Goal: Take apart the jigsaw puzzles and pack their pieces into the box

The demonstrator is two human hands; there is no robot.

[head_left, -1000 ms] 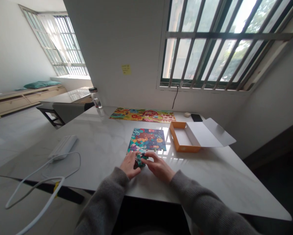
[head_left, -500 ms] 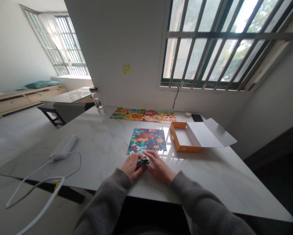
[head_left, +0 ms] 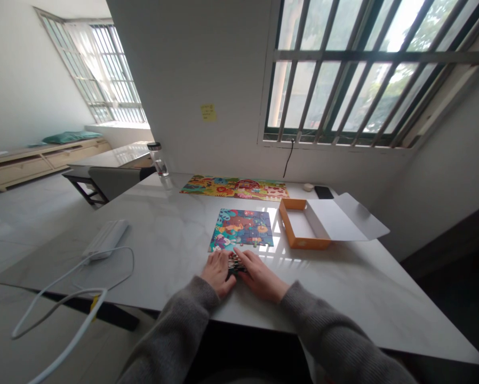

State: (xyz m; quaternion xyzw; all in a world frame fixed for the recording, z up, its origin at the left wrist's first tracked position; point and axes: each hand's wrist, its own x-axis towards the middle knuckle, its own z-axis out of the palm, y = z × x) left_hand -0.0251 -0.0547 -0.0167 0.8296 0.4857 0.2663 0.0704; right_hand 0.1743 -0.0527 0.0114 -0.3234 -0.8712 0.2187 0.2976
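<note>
Fingers (head_left: 242,257) have drawn closer around stacked pieces (head_left: 234,263), between puzzle (head_left: 243,229) and table edge (head_left: 251,324).

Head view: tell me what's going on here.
A person's left hand and right hand hold a bunch of puzzle pieces between them, partly hidden. Just beyond lies a partly assembled puzzle, tabs showing along its near edge. An orange box stands open to its right; a long picture strip lies behind.

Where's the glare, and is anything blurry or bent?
Head view: daylight bleaches the metal-barred window; its bars lean, likely lens distortion. Head view: glare streaks the glossy white marbled table; small dark puzzle pieces between left hand and right hand look blurry.
</note>
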